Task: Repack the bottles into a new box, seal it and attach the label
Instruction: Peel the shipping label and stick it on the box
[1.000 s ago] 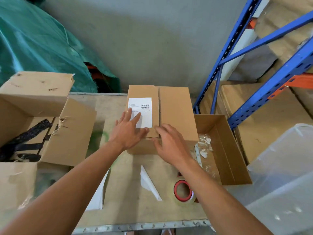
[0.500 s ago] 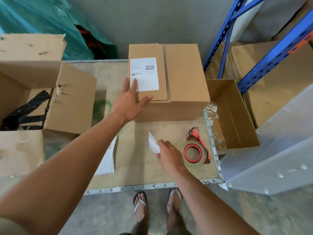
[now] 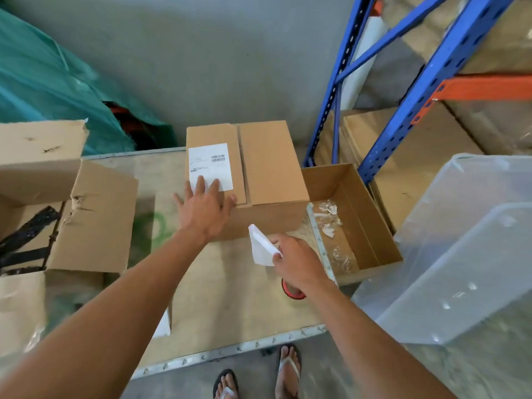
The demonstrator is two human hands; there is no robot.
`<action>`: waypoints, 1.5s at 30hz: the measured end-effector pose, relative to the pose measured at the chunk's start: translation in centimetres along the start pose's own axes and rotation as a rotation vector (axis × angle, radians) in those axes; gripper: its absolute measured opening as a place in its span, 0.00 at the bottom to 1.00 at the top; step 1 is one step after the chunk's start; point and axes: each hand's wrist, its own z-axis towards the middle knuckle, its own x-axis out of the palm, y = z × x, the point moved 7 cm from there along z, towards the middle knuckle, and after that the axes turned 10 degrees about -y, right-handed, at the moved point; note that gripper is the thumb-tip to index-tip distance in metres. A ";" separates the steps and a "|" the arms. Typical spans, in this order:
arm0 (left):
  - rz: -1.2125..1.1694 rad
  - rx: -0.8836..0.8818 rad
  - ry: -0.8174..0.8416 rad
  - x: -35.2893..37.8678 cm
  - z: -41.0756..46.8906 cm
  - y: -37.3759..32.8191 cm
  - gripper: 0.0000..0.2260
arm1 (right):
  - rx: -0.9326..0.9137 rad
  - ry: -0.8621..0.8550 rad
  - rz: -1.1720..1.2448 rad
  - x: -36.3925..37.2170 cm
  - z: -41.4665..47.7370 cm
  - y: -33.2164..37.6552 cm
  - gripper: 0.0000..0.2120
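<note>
A closed brown cardboard box (image 3: 267, 165) stands at the back of the table. A white label with a barcode (image 3: 210, 164) is stuck on its left flap. My left hand (image 3: 205, 210) lies flat on the box's near left corner, fingers spread, fingertips over the label's lower edge. My right hand (image 3: 298, 262) holds a white slip of paper (image 3: 262, 246) above the table, in front of the box. A red-cored tape roll (image 3: 292, 292) peeks out under my right wrist. No bottles are visible.
An old torn open box (image 3: 92, 220) with black straps sits at left. An open box (image 3: 357, 220) holding plastic scraps is right of the table. A clear plastic bin (image 3: 460, 249) and blue racking (image 3: 403, 116) stand at right. Another white paper (image 3: 162, 326) lies under my left forearm.
My right hand left the box, reached down to the table, picked up the white slip and lifted it. My left hand stayed on the box by the label. The camera tilted down, then back up.
</note>
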 end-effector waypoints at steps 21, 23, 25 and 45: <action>0.086 0.402 -0.067 5.7 0.9 -13.6 0.33 | 0.484 -0.180 -0.160 -9.8 11.1 -24.7 0.09; 0.065 0.400 -0.080 5.7 0.9 -13.6 0.33 | 0.499 -0.178 -0.167 -9.5 11.9 -25.7 0.09; 0.046 0.395 -0.084 5.7 1.1 -13.5 0.34 | 0.495 -0.172 -0.184 -9.4 12.5 -26.2 0.09; -0.100 0.295 -0.010 1.1 1.8 -10.3 0.31 | -0.059 -0.199 -0.001 -13.6 14.0 -3.0 0.15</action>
